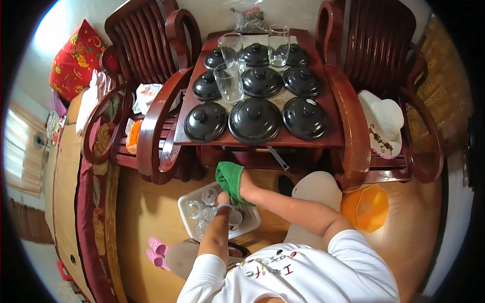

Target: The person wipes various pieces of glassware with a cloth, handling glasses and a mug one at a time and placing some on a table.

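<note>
My right hand (246, 187) holds a green cloth (230, 179), which drapes over the fingers and hides most of them. Close beside it, my left hand (222, 199) is over a white plastic basket (252, 228), partly covered by the cloth's edge. Its fingers are hidden, so what it holds, if anything, does not show. Several clear glass cups (194, 209) sit in the basket, which rests on the floor between my legs.
Ahead, a dark red wooden table (333, 132) bears several black pot lids (254, 120) and three tall clear glasses (228, 86). Wooden armchairs (353, 131) flank it; a white hat (386, 121) lies on the right one. Pink shoes (157, 252) and an orange octagonal thing (373, 207) are on the floor.
</note>
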